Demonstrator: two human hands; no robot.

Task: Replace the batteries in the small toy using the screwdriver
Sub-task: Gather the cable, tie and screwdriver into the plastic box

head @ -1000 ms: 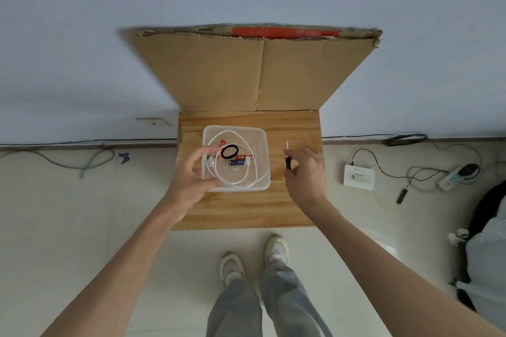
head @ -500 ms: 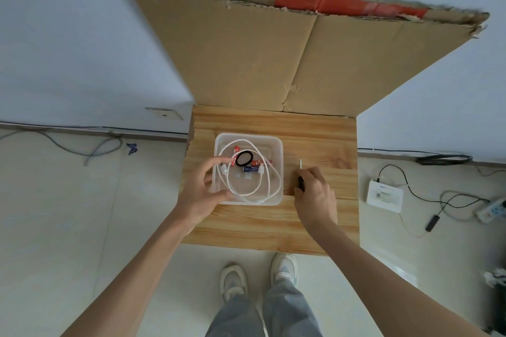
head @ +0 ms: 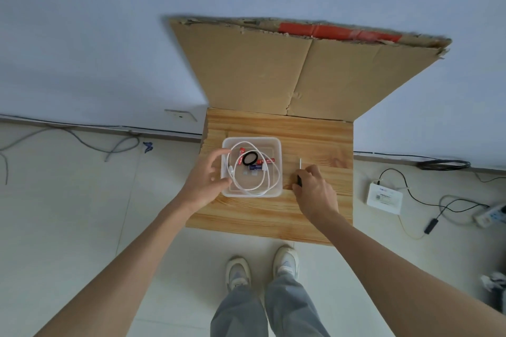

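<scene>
A clear plastic tub [head: 276,191] stands on a small wooden table [head: 273,213]. Inside lie a coiled white cable [head: 272,180], a black ring [head: 250,158], red batteries [head: 269,160] and a small dark blue item [head: 256,167]. My left hand [head: 205,180] rests against the tub's left wall, fingers spread around its rim. My right hand [head: 315,194] is to the right of the tub, fingers closed on a screwdriver [head: 299,169] with a black handle and thin shaft pointing away from me. I cannot tell which item is the toy.
A large open cardboard sheet [head: 287,74] leans against the wall behind the table. On the floor to the right lie a white box [head: 384,197], cables and a power strip [head: 491,216]. Loose cables [head: 82,139] run along the left. My shoes [head: 262,268] stand below the table's near edge.
The camera has moved closer and shifted left, so the table looks larger. Both hands stay in nearly the same places: left at the tub, right on the screwdriver.
</scene>
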